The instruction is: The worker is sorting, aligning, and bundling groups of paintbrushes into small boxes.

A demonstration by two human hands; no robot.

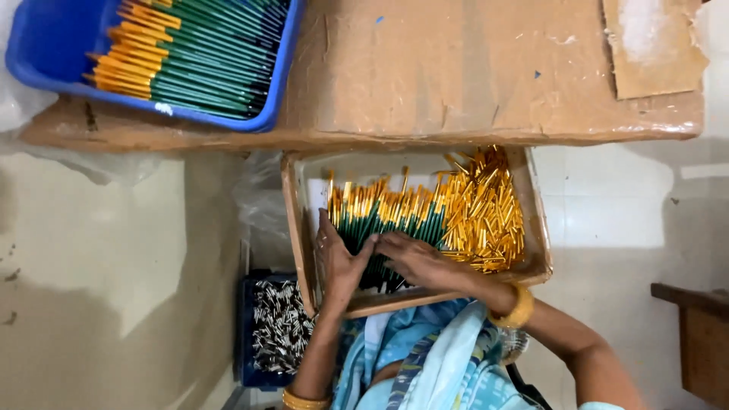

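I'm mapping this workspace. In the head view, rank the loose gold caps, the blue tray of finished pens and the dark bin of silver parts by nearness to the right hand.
From the right hand:
1. Loose gold caps, same box, just right.
2. Dark bin of silver parts, lower left.
3. Blue tray of finished pens, upper left.

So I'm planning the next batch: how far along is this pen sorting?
Done: blue plastic tub holds neatly stacked green-and-gold pens. In hand: left hand and right hand gather a green pen bundle. Left: loose gold caps fill the cardboard tray.

Soft, even daylight, brightest on the pale floor point(607, 205) at right; a broad shadow darkens the lower left, and fine detail looks slightly smeared, perhaps by compression.
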